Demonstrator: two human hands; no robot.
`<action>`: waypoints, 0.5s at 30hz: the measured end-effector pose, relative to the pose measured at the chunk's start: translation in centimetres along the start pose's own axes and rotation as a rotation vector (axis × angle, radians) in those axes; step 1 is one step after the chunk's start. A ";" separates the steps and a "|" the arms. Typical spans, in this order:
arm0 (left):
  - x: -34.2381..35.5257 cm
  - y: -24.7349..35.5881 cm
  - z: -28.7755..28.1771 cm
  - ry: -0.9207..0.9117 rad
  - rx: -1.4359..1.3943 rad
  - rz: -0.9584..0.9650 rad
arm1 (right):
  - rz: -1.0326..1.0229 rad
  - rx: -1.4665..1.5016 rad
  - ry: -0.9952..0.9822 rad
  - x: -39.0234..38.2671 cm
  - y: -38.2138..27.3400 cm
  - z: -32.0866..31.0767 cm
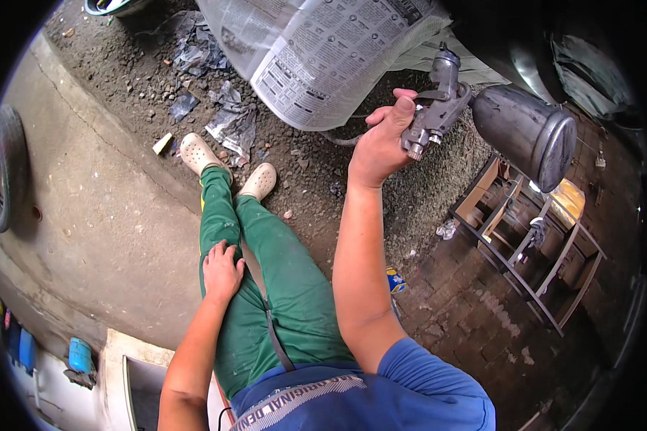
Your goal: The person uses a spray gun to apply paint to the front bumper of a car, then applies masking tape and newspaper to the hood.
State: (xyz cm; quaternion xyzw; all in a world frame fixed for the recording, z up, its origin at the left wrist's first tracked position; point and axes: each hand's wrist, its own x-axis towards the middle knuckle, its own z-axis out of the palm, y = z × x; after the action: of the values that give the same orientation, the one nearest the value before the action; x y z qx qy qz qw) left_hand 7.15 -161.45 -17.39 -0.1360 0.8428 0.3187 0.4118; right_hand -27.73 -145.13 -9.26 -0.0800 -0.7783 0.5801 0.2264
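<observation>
My right hand [384, 147] is raised and closed around a metal spray gun [438, 108]. The gun's dark grey cup [521, 129] sticks out to the right, and its nozzle end points up toward the far side. A hose [340, 141] shows behind my wrist, running toward the newspaper. My left hand [223, 271] lies on my left knee with the fingers spread and nothing in them. Beyond the spray gun, newspaper sheets [338, 61] under clear plastic cover a large object whose shape is mostly hidden.
A metal frame rack [528, 287] lies at the right on brick paving. Plastic scraps [233, 118] litter the gravel ahead. At the left are a concrete ledge [108, 194] and a tyre [3, 169]. A blue tank [81, 355] stands at lower left.
</observation>
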 end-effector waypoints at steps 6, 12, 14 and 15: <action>0.1 0.0 -0.2 -0.005 0.004 0.000 | 0.035 -0.075 0.130 0.1 0.4 -0.5; 0.2 0.2 -0.5 -0.009 0.008 -0.005 | 0.161 -0.056 0.186 0.2 0.2 -1.0; 0.3 0.3 -0.6 -0.012 0.013 -0.007 | 0.179 -0.043 0.180 0.1 -0.2 -1.1; 0.4 0.3 -0.6 -0.014 0.015 -0.007 | 0.172 -0.042 0.177 0.0 -0.3 -1.2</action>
State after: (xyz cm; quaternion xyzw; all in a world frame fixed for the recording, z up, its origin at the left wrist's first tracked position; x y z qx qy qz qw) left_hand 6.38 -161.62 -17.24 -0.1337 0.8419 0.3115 0.4198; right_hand -27.21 -144.20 -8.73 -0.2022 -0.7575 0.5716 0.2419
